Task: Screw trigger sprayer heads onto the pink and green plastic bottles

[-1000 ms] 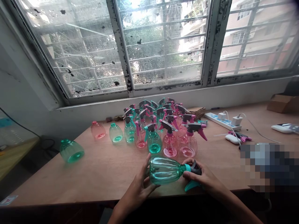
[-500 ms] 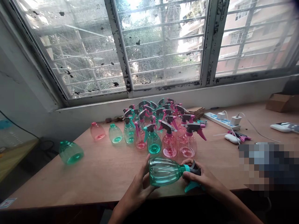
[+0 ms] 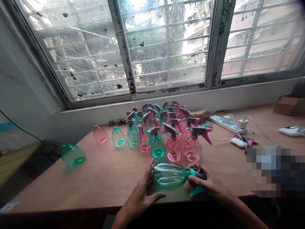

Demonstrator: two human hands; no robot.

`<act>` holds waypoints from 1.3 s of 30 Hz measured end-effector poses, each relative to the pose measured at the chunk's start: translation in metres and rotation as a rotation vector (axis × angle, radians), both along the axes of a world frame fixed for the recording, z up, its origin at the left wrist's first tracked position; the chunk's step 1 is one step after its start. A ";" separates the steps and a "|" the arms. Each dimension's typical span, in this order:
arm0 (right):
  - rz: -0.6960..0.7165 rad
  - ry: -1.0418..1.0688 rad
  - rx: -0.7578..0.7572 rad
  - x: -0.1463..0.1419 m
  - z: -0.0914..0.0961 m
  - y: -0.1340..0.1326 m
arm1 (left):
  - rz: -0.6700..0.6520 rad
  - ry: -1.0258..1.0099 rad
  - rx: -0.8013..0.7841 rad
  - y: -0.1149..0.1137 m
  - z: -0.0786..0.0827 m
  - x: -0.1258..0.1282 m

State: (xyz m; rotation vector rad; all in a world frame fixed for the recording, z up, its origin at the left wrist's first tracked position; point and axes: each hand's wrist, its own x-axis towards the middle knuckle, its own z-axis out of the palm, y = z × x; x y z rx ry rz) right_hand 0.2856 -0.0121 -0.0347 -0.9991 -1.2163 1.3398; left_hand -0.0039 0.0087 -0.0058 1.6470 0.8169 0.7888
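A green transparent spray bottle [image 3: 169, 175] lies sideways over the table's near edge, its base to the left. My right hand [image 3: 206, 179] is closed round its neck end, at the turquoise collar and the dark grey spray head with a turquoise trigger. At the base, my left hand [image 3: 145, 187] is open, its thumb stretched out below the bottle and apart from it. Its fingers are partly hidden behind the base; whether they touch it I cannot tell. Just beyond stand a green spray bottle [image 3: 158, 147] and a pink spray bottle [image 3: 173, 149], both upright.
Several more pink and green spray bottles crowd toward the window. On the left stand headless bottles: a pink bottle [image 3: 100, 135], a green bottle [image 3: 118, 137] and a larger-looking green bottle [image 3: 73, 156]. A power strip [image 3: 227, 124], a white charger-like device [image 3: 238, 142] and a cardboard box [image 3: 289, 105] lie right.
My left thumb has come away from the underside of the bottle and spread outward. The right hand keeps its hold on the neck end. The whole view has shifted slightly.
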 end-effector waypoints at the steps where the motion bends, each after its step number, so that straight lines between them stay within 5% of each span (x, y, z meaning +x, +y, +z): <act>1: 0.000 -0.001 0.002 0.000 0.000 0.000 | -0.008 -0.022 -0.025 0.000 0.001 0.000; 32: 0.029 0.028 -0.005 0.001 -0.003 0.002 | 0.033 0.161 0.076 0.001 0.012 0.001; 39: 0.035 0.056 -0.009 0.001 -0.001 0.001 | 0.047 0.144 0.119 0.003 0.001 -0.002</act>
